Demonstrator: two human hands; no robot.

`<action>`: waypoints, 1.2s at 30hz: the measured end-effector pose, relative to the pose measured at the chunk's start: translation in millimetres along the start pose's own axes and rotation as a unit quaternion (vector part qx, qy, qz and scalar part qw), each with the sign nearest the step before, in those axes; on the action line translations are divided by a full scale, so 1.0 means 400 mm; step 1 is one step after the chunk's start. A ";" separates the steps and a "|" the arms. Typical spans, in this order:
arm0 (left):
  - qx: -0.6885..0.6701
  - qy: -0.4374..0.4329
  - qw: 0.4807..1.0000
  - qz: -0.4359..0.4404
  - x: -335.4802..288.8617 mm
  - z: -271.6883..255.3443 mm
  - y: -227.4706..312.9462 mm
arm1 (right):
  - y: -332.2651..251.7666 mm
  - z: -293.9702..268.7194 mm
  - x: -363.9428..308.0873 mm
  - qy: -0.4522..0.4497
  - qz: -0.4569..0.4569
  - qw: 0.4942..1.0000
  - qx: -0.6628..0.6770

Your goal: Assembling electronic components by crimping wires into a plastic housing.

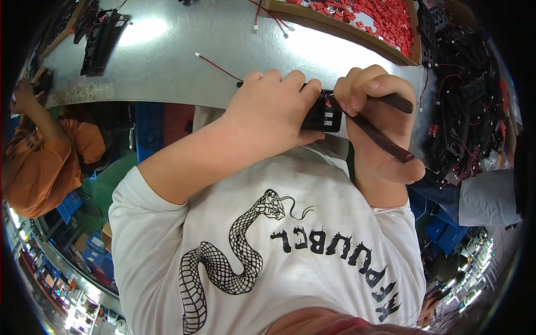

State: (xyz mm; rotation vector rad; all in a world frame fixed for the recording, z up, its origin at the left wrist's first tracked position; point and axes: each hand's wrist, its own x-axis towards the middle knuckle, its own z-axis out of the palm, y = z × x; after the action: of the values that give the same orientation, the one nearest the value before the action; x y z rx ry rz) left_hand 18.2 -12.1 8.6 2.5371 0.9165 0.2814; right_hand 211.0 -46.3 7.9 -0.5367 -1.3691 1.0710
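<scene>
Assembly workshop: grey metal workbench point(184, 50) is carrying a cardboard box of red parts point(385, 19), black wired components point(463, 106) piling at its right edge; another worker point(39, 151) sitting alongside.

I saw a grey metal worktable point(184, 50) filling the far part of the scene, glare from overhead light pooling on it. A cardboard box point(357, 30) of red parts sat far right. Blue crates point(149, 131) stood under the table's left, and bright shelving point(72, 301) curved along the near left.
</scene>
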 end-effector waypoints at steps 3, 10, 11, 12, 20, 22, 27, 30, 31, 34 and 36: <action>0.003 0.003 1.000 0.001 -0.001 -0.002 -0.004 | 0.006 -0.001 0.003 -0.007 -0.006 1.000 -0.015; 0.001 0.003 1.000 0.012 0.006 -0.003 -0.012 | 0.014 -0.045 0.039 -0.102 -0.013 0.993 0.065; 0.003 0.004 1.000 0.010 0.016 -0.009 -0.025 | 0.016 -0.062 0.062 -0.209 -0.008 0.974 0.083; -0.016 -0.040 0.998 0.047 0.035 -0.023 -0.040 | 0.013 -0.055 0.072 -0.208 0.054 0.963 0.160; 0.007 -0.054 0.995 0.089 0.029 -0.011 -0.047 | 0.003 -0.060 0.019 -0.060 0.031 0.985 0.159; 0.012 -0.022 0.997 0.077 0.011 0.005 -0.036 | -0.014 -0.056 0.002 0.045 -0.003 0.982 0.185; 0.026 -0.020 0.998 0.046 0.008 0.003 -0.020 | -0.008 -0.044 -0.007 0.051 0.024 0.994 0.090; 0.023 -0.030 0.998 0.043 0.008 0.000 -0.019 | 0.012 -0.065 -0.005 0.015 -0.012 0.990 0.142; 0.024 -0.028 0.998 0.049 0.009 0.001 -0.018 | 0.013 -0.070 -0.006 0.009 -0.020 0.988 0.153; 0.025 -0.027 0.998 0.048 0.007 0.001 -0.018 | 0.005 -0.057 -0.004 0.024 -0.004 0.989 0.144; 0.027 -0.029 0.998 0.043 0.004 0.002 -0.014 | -0.008 -0.036 -0.012 0.046 0.018 0.991 0.124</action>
State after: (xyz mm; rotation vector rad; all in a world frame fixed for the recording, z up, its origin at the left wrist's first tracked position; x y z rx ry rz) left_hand 16.7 -7.5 5.4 2.6247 0.8048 0.2098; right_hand 226.1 -48.1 5.3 -0.4233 -1.1303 1.2098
